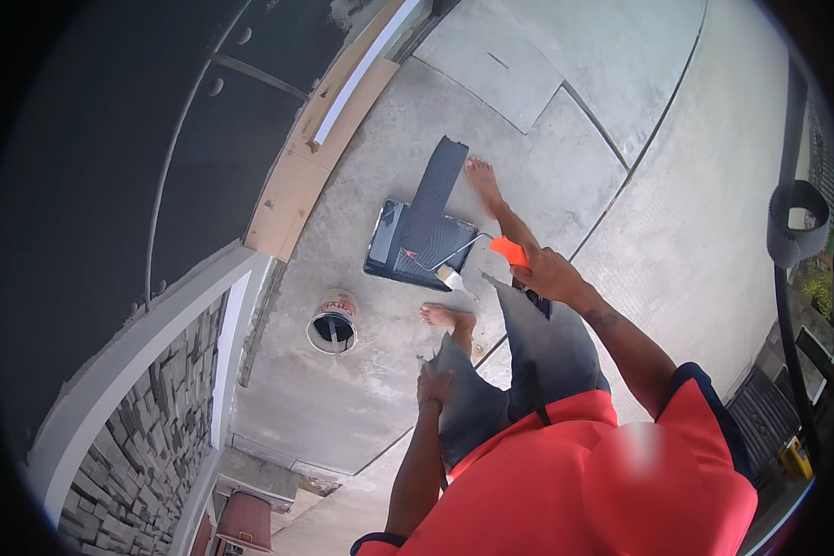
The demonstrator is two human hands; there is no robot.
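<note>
My right hand (537, 269) grips the orange handle (510, 251) of a paint roller frame, whose wire reaches into the black paint tray (376, 255). A long dark grey, paint-coated piece (435, 181) lies across the tray, where the wire's end is hard to make out. A pale paintbrush (452, 278) sits at the tray's near edge. My left hand (435, 385) is curled on my left jeans leg (463, 389) near the knee. A white bucket (334, 306) with dark contents and a stick stands left of my bare left foot (445, 315).
I stand on a grey concrete floor (324, 408) with grooves. At the left are a dark wall (93, 185), wooden edging (278, 213) and a white frame (157, 324) around stonework. A reddish box (246, 524) is at the lower left. A dark pole (780, 296) rises at the right.
</note>
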